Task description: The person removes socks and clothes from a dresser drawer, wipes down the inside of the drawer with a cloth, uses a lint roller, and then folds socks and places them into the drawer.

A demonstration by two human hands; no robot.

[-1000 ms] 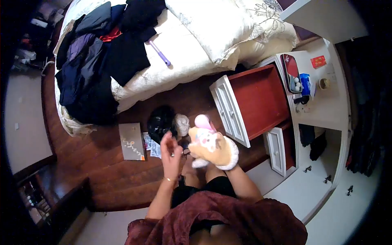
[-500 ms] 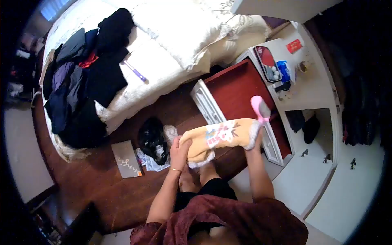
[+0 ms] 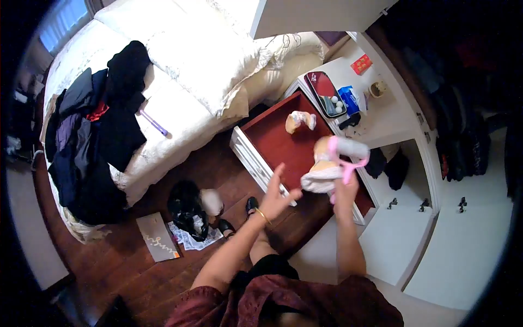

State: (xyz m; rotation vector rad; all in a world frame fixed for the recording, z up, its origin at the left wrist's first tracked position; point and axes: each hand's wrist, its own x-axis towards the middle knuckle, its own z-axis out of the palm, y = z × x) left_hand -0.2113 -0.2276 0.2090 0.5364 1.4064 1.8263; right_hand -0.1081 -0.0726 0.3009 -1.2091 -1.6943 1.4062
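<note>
My right hand [image 3: 346, 193] is wrapped round a pink-handled object [image 3: 348, 155] and a yellow fuzzy item with a white fleecy edge [image 3: 321, 177], both near the right side of the open drawer. My left hand [image 3: 279, 196] is empty, fingers spread, over the drawer's white front. Inside the red-lined drawer [image 3: 267, 133] lies a small yellow and white patterned fuzzy item [image 3: 299, 122], apart from both hands. How the pink object and the fuzzy item touch each other is partly blurred.
Dark clothes [image 3: 122, 128] and a purple stick [image 3: 154, 123] lie on the bed [image 3: 182, 103]. A paddle case [image 3: 326, 94] and blue packet [image 3: 348, 100] sit on the cabinet top. On the floor are a black bag [image 3: 185, 207] and a flat box [image 3: 158, 237]. Cabinet doors [image 3: 397, 245] hang open.
My left hand has let go of the yellow item and opened. A small yellow piece now lies in the drawer. My right hand has brought the pink object and fuzzy item beside the drawer.
</note>
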